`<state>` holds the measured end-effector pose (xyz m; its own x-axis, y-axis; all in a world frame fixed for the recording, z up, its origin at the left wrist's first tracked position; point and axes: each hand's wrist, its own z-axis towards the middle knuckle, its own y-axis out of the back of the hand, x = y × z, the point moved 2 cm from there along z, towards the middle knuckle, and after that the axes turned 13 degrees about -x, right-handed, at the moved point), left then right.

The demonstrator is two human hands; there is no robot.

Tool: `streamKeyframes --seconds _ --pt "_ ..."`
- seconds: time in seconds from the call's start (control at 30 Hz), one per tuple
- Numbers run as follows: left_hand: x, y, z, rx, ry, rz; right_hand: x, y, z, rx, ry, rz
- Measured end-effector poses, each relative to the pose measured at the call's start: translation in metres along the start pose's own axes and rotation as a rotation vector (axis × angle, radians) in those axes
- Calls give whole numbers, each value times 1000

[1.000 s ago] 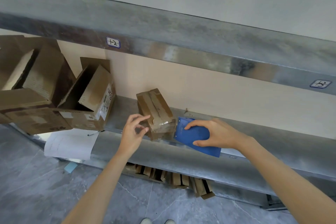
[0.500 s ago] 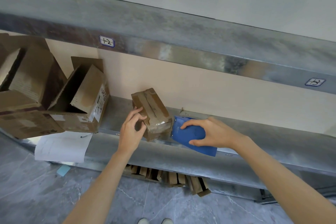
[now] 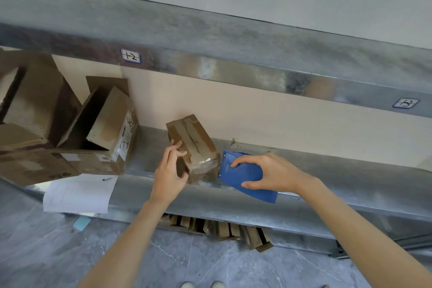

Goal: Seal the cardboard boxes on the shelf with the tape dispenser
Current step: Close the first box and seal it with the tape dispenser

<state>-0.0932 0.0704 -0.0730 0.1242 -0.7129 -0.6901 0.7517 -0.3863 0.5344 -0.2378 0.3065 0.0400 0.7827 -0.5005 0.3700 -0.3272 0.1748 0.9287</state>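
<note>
On the dull metal shelf [image 3: 233, 204], the left grip [image 3: 170, 170] curls round the near-left edge of a small oblong cardboard box [image 3: 195, 145] with a glossy taped end; the right grip [image 3: 271, 173] clasps the smooth blue plastic tape dispenser [image 3: 245, 175] just beside the box

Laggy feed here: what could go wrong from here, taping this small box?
The small box sits askew at the shelf edge, the left hand gripping one corner; the tape dispenser in the right hand could shove it off. Crumpled tape on its near end may stop fresh tape sticking.
</note>
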Motion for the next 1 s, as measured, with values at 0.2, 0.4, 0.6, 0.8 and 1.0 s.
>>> streamKeyframes --seconds 0.2,0.4,0.6,0.8,1.0 --pt "-3 1 6 -93 -29 14 -3 0 2 -5 9 -8" --pt "-5 -2 6 -168 -35 0 -5 0 1 9 28 -11" --pt "1 -5 -4 -47 -14 7 -5 -1 1 11 33 -19" --pt "-2 -4 -6 2 10 2 -2 3 0 7 30 -39" --pt "-15 -6 -15 0 89 -126 -1 8 2 -5 32 -63"
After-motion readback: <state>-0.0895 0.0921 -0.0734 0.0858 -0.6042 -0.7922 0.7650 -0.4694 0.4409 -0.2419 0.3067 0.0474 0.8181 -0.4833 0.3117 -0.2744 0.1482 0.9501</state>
